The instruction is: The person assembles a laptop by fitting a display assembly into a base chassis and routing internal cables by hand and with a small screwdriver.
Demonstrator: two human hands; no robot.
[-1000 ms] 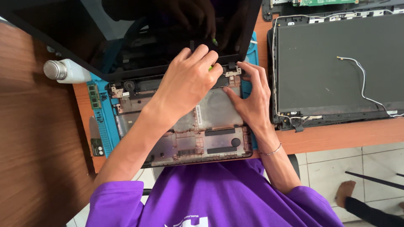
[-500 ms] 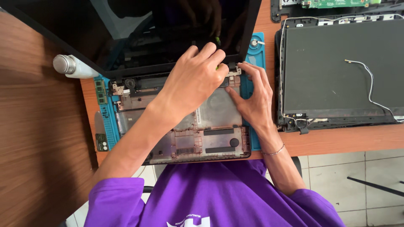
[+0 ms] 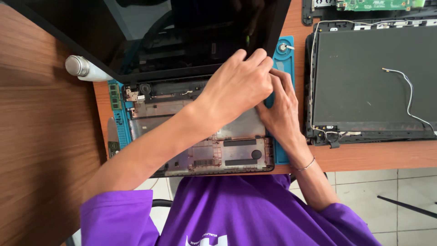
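Hands met at the right rear corner of an opened laptop base point(image 3: 205, 150) — about 2 o'clock on that base, where its dark screen point(image 3: 150, 36) hinged up. The left hand point(image 3: 236, 86) crossed over from 8 o'clock and lay curled over the corner, fingers together and bent down; what they pressed or pinched was hidden, so I could not tell whether they gripped anything. The right hand point(image 3: 282, 107) sat just beside it at 4 o'clock, fingers close together, tips tucked under the left hand against the base's edge. The base rested on a blue mat point(image 3: 284, 59) on the wooden table point(image 3: 41, 136). At 9 o'clock of the base lay a white bottle point(image 3: 84, 69). At 3 o'clock, well apart, sat a 2nd laptop lid point(image 3: 373, 77) with a loose white wire point(image 3: 409, 91).
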